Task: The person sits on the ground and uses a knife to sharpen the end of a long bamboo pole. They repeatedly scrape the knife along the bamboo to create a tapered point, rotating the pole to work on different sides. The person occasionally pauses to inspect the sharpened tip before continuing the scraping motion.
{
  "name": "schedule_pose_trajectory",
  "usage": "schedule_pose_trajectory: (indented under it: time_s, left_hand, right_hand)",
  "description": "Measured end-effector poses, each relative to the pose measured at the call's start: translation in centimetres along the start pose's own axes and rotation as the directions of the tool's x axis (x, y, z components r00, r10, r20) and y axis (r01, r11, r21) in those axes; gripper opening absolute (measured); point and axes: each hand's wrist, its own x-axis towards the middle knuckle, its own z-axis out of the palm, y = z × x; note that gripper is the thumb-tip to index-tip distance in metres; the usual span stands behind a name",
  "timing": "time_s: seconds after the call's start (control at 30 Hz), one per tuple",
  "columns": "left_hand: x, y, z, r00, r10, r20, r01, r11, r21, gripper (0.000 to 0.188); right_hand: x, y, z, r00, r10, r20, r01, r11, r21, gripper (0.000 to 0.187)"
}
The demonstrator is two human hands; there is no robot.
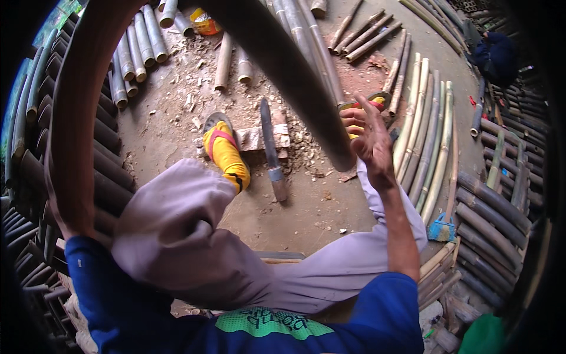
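Bamboo pole [289,71] looming, its end just left of the right hand [374,147], spread wide! Left hand unseen, can't tell its hold; slack support could drop the pole toward the knife [271,147] farther left.

Right hand [374,141] just beside dark pole [283,76]

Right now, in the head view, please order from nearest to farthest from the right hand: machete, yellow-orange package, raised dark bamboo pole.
1. Raised dark bamboo pole, lower end beside the right hand.
2. Machete, left.
3. Yellow-orange package, far upper left.
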Motion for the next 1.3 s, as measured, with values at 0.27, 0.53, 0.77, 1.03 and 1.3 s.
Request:
schedule_pose_trajectory:
  time_s: [0.27, 0.53, 0.77, 1.03, 1.3]
  left_hand:
    - [-15.0, -3.0, -11.5, 0.759, -0.035, -0.651, 0.113, 0.990, 0.079, 0.025]
    - [-21.4, 0.2, -12.3, 0.684, 0.050, -0.728, 0.065, 0.989, 0.129, 0.031]
    - [-21.8, -0.9, -10.3, 0.658, 0.063, -0.750, 0.126, 0.973, 0.192, 0.034]
    - [-20.6, -6.0, -7.8, 0.639, 0.053, -0.768, 0.257, 0.926, 0.278, 0.038]
    - [-20.0, -6.1, -7.8, 0.654, 0.043, -0.755, 0.269, 0.920, 0.285, 0.035]
  right_hand:
    - [-14.4, 18.6, 11.9, 0.822, 0.505, -0.264, -0.550, 0.582, -0.599, 0.076]
    - [-13.1, 18.1, 16.5, 0.749, 0.551, -0.368, -0.655, 0.700, -0.285, 0.048]
    - [-12.5, 13.3, 13.0, 0.875, 0.424, -0.236, -0.483, 0.808, -0.338, 0.050]
    - [-7.9, 13.5, 11.1, 0.877, 0.400, -0.265, -0.478, 0.778, -0.407, 0.050]
    - [-8.1, 19.5, 10.5, 0.733, 0.655, -0.180, -0.647, 0.591, -0.482, 0.048]
